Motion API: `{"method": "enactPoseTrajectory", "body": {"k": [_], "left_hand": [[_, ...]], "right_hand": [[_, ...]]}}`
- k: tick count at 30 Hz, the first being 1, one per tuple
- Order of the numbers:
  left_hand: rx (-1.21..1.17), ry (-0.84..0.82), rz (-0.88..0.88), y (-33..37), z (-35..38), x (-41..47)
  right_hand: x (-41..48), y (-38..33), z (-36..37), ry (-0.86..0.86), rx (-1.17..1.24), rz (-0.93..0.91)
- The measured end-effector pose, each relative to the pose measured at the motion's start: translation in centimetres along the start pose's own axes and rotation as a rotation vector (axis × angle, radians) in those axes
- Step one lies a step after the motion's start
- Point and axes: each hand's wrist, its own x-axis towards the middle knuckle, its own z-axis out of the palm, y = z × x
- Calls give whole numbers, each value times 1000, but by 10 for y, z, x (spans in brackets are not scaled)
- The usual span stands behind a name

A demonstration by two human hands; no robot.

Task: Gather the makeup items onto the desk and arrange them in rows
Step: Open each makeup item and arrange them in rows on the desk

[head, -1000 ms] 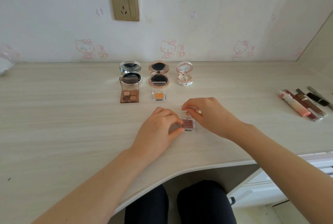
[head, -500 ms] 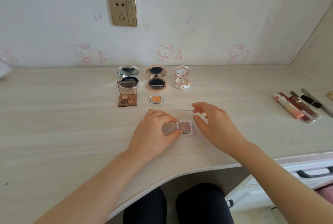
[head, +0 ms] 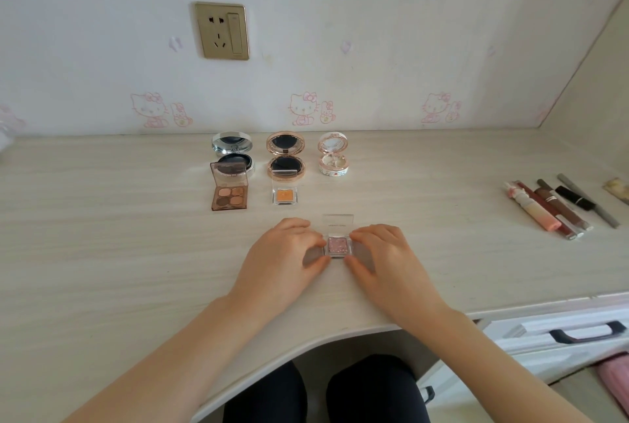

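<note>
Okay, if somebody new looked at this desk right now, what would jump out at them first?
The left hand and right hand pinch a small open pink eyeshadow case near the front of the desk. Behind it, three open round compacts stand in a row at the back, with a brown quad palette and an orange eyeshadow before them. A cluster of lip tubes lies far right.
</note>
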Motion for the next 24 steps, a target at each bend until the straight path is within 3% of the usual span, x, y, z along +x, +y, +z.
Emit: {"method": "enactPoseTrajectory", "body": {"k": [8, 24], "left_hand": [[270, -3, 130, -2, 12, 34], [410, 3, 140, -7, 27, 91]], "right_hand": [[27, 18, 3, -13, 42, 8], [88, 47, 12, -110, 41, 72]]}}
